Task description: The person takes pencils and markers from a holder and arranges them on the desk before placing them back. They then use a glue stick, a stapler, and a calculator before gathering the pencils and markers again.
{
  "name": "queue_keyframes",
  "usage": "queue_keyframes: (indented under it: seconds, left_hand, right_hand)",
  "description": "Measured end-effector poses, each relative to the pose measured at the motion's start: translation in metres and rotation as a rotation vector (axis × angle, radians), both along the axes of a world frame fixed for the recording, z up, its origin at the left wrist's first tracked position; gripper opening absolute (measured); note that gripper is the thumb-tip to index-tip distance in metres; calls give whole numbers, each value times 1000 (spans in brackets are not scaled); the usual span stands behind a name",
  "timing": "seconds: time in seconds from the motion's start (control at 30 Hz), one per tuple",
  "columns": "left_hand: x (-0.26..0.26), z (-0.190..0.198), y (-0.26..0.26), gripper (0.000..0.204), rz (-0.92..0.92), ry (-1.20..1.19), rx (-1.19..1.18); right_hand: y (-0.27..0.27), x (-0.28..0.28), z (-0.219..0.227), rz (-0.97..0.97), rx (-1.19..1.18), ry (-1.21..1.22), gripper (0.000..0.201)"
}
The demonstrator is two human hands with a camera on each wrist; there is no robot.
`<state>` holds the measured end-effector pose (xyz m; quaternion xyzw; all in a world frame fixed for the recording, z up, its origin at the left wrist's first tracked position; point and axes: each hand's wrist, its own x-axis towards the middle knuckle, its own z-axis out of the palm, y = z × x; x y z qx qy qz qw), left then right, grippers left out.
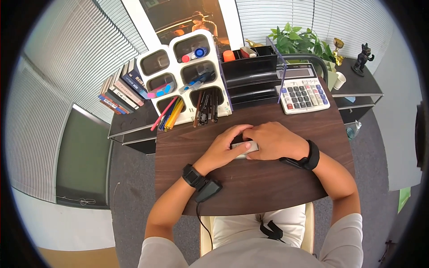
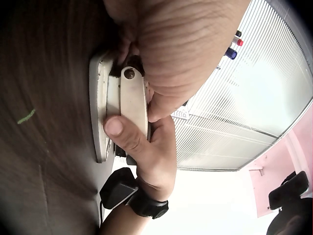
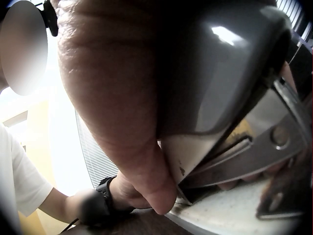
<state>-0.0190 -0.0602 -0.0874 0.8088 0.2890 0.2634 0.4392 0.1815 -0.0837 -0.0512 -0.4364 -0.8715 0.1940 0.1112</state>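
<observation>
A small whitish desk device [image 1: 254,146] with a metal pivot lies between both hands near the middle of the desk. My left hand [image 1: 222,149] grips its left part, thumb on top in the head view. Curled round the right part is my right hand [image 1: 279,142]. In the left wrist view, the pale lever arm [image 2: 133,100] has a round pivot; the right thumb presses against the device below it. The right wrist view shows a dark grey cover [image 3: 210,73], a metal arm [image 3: 239,164] and the white base [image 3: 220,208]. The hands hide much of the device.
A white pen organizer [image 1: 176,73] with pens and pencils and a black tray rack [image 1: 250,73] stand behind the hands. A calculator [image 1: 305,96] lies at the back right. Books [image 1: 123,89] stand on the left side unit. The desk's front edge is near the lap.
</observation>
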Motion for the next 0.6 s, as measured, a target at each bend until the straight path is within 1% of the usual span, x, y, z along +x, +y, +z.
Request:
queue_keyframes:
  seconds: [0.3,0.37,0.6]
  left_hand:
    - [0,0,-1,49,2,8,-20]
    - [0,0,-1,49,3,5,-23]
    - [0,1,0,50,-5,10,-22]
  right_hand:
    - [0,0,2,1,-2,28,35]
    - [-1,-1,5,-6,-27,-18,35]
    - [-1,-1,3,-4,-9,-19,35]
